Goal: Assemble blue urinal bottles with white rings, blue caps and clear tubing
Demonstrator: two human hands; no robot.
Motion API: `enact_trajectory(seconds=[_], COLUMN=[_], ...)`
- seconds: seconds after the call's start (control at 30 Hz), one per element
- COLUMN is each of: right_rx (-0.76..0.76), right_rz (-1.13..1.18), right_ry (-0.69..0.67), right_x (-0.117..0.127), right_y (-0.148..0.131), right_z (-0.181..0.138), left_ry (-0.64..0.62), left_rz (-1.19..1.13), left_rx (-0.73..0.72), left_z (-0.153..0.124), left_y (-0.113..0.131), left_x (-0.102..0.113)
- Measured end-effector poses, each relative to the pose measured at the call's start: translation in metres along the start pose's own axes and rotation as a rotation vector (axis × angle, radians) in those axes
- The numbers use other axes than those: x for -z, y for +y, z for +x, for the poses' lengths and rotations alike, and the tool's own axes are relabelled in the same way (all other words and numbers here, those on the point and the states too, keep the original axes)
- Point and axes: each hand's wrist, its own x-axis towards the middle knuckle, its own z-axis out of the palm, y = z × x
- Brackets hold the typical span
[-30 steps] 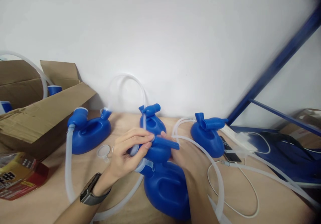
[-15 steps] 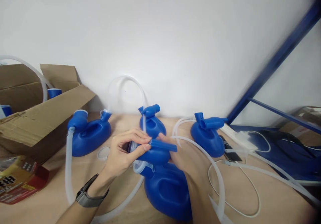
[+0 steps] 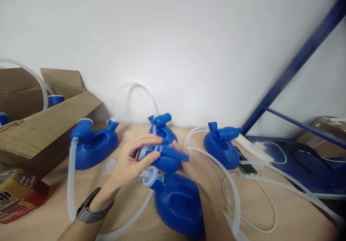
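A blue plastic container point(image 3: 180, 206) lies on the table in front of me, and I hold its blue spout piece point(image 3: 167, 158) above it. My left hand point(image 3: 132, 163) is closed round the spout's clear-rimmed open end, thumb and fingers pinching it. My right hand point(image 3: 191, 169) grips the spout's far side from behind; its fingers are mostly hidden. A clear cap ring point(image 3: 149, 176) hangs below the spout. A translucent hose point(image 3: 129, 217) runs under my left wrist.
Three more blue containers stand behind: one at the left point(image 3: 93, 143), one in the middle point(image 3: 162, 129) and one at the right point(image 3: 221, 145). An open cardboard box point(image 3: 40, 125) sits at far left. A loose clear cap point(image 3: 109, 165), white cables point(image 3: 251, 212), a phone point(image 3: 244, 161) and a blue rack post point(image 3: 292, 68) lie to the right.
Both hands have lifted the spout piece slightly and turned it; my left fingers have shifted along its clear rim. The view has drifted a little to the right.
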Motion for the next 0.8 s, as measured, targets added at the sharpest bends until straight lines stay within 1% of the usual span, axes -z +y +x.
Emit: enact_trajectory(seconds=[0.07,0.13,0.2,0.27,0.33,0.37,0.5,0.57,0.63,0.73,0.8], right_rx=[-0.043,-0.023,0.040,0.096,0.119,0.119,0.070,0.097,0.204,0.429,0.598], right_rz=[0.023,0.023,0.016,0.009,-0.009,-0.026,-0.206,-0.322,-0.423,-0.553,-0.623], right_ry=[-0.015,-0.053,-0.115,-0.184,-0.230,-0.232,-0.149,-0.107,-0.014,0.175,0.241], right_x=[0.001,0.008,0.017,0.026,0.032,0.033,0.030,0.026,0.022,0.022,0.025], right_y=[-0.006,-0.013,-0.018,-0.021,-0.022,-0.022,-0.027,-0.033,-0.039,-0.045,-0.046], right_z=[-0.003,-0.007,-0.011,-0.015,-0.020,-0.022,-0.028,-0.031,-0.035,-0.041,-0.046], left_ry=[-0.071,-0.120,-0.087,-0.018,0.014,0.018,0.004,-0.011,-0.026,-0.049,-0.041], left_rz=[0.132,0.244,0.281,0.250,0.215,0.207,0.221,0.225,0.217,0.197,0.197], left_rx=[-0.001,-0.008,-0.028,-0.045,-0.056,-0.060,-0.126,-0.194,-0.272,-0.393,-0.444], left_z=[0.001,0.003,0.005,0.006,0.005,0.005,0.005,0.005,0.006,0.005,0.002], left_y=[0.001,0.000,0.000,-0.001,0.000,0.000,0.001,0.003,0.006,0.013,0.017], left_x=[0.008,0.018,0.027,0.034,0.037,0.038,0.040,0.045,0.053,0.068,0.076])
